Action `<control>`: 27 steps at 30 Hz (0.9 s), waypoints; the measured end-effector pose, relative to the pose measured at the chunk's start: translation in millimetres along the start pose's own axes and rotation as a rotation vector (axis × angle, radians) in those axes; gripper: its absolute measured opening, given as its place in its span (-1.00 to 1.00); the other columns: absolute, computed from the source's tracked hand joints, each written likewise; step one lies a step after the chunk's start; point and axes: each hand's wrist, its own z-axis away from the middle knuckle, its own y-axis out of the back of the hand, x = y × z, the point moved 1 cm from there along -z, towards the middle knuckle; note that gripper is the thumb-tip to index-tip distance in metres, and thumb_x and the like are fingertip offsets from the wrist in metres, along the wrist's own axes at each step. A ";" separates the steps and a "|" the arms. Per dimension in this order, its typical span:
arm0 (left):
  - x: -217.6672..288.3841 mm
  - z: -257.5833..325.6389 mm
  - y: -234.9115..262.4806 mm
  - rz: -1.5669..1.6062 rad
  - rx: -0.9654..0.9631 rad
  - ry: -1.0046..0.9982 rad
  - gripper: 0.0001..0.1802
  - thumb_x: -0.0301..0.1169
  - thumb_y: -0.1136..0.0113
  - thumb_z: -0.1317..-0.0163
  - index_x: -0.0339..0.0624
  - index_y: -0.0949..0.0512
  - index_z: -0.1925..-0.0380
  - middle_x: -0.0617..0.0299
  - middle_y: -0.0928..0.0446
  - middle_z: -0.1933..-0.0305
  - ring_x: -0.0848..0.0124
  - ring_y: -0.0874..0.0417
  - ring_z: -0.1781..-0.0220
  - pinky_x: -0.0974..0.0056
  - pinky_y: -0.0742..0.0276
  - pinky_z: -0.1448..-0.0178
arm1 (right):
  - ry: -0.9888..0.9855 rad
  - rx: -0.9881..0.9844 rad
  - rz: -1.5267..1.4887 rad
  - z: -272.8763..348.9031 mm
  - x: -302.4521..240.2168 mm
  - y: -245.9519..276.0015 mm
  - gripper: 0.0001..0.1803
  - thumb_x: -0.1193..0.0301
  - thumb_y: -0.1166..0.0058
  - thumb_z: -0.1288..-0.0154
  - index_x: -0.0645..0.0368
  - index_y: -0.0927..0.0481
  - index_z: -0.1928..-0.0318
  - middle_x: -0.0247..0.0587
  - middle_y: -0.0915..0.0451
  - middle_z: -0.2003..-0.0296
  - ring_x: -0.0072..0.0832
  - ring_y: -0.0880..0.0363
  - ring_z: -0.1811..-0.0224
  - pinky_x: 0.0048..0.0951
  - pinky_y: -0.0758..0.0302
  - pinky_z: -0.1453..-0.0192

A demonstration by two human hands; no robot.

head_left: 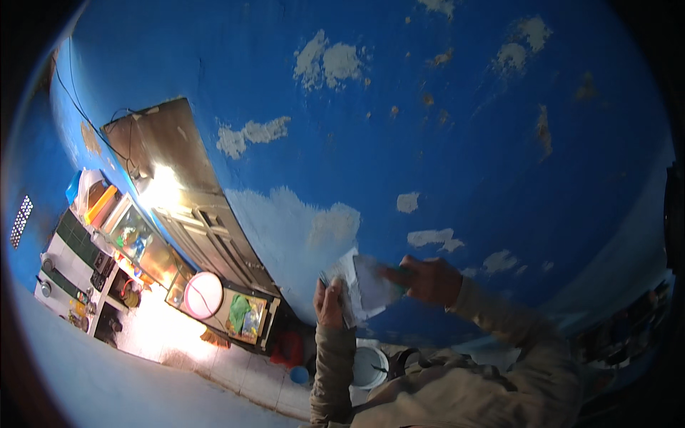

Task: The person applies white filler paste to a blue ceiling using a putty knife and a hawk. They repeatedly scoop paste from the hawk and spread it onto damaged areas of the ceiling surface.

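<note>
My left hand (328,305) is closed around the edge of a flat plate (347,274) smeared with white putty. In my right hand (435,282) is a putty knife (378,283), gripped by a handle that looks greenish. Its wide pale blade, blurred by motion, lies against or just over the plate; contact cannot be made out. Both hands are in front of a blue wall (457,143) with several white putty patches (339,63). A larger whitish area (300,221) is just beyond my left hand.
A bucket (367,367) stands on the floor below my hands, near a small blue bowl (299,374). To the left are a wooden door (207,221), a bright lamp (160,189), a low cabinet (267,321) bearing a pink-rimmed basin (203,294), and a glass-fronted case (135,232).
</note>
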 end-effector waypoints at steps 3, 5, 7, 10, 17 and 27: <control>12.5 0.2 -13.4 -0.057 0.040 -0.103 -0.63 -0.39 -0.02 -0.30 -0.31 -0.35 -0.07 0.28 -0.48 0.12 0.53 -0.48 0.18 0.44 -0.40 0.08 | -0.056 0.010 -0.111 -0.5 10.6 -0.8 -0.15 0.53 -0.05 -0.01 -0.16 -0.16 -0.39 -0.25 -0.42 0.35 -0.60 -0.28 0.71 -0.54 -0.34 0.74; 14.4 4.1 -7.9 -0.091 0.115 -0.204 -0.66 -0.41 0.00 -0.30 -0.31 -0.36 -0.05 0.27 -0.48 0.13 0.53 -0.46 0.17 0.42 -0.39 0.07 | -0.178 -0.122 -0.198 13.1 18.1 -5.3 -0.17 0.55 -0.03 -0.07 -0.17 -0.14 -0.40 -0.24 -0.42 0.34 -0.57 -0.27 0.71 -0.53 -0.34 0.72; 20.7 -1.7 -0.6 -0.090 0.139 -0.359 -0.69 -0.42 0.00 -0.31 -0.32 -0.37 -0.01 0.26 -0.48 0.15 0.53 -0.45 0.18 0.41 -0.38 0.05 | -0.260 -0.332 0.051 41.1 32.8 -24.2 -0.20 0.56 0.00 -0.16 -0.17 -0.08 -0.41 -0.17 -0.45 0.28 -0.53 -0.33 0.69 -0.52 -0.42 0.65; 45.2 1.3 3.0 -0.269 0.222 -0.383 -0.74 -0.42 0.00 -0.30 -0.33 -0.39 0.07 0.25 -0.47 0.20 0.53 -0.44 0.20 0.39 -0.38 0.07 | -0.369 -0.059 -0.245 42.3 33.1 -12.3 -0.25 0.55 0.04 -0.25 -0.15 -0.08 -0.42 -0.22 -0.39 0.37 -0.48 -0.29 0.62 -0.42 -0.42 0.56; 42.7 -2.9 0.1 -0.625 0.438 -0.415 -0.72 -0.37 -0.01 -0.31 -0.35 -0.39 0.08 0.18 -0.49 0.21 0.44 -0.47 0.20 0.32 -0.41 0.08 | -0.235 -0.186 -0.426 -17.0 -15.6 35.8 -0.29 0.48 -0.08 -0.20 -0.15 -0.22 -0.37 -0.17 -0.34 0.39 -0.43 -0.33 0.61 -0.37 -0.39 0.56; 18.5 1.7 -10.1 -0.803 0.515 -0.509 -0.65 -0.27 -0.03 -0.33 -0.39 -0.36 0.12 -0.04 -0.51 0.22 0.21 -0.51 0.24 0.17 -0.43 0.10 | -0.108 -0.298 -0.019 -35.4 -23.3 22.8 -0.43 0.46 0.01 -0.25 -0.12 -0.33 -0.29 -0.05 -0.37 0.37 -0.44 -0.32 0.77 -0.39 -0.36 0.71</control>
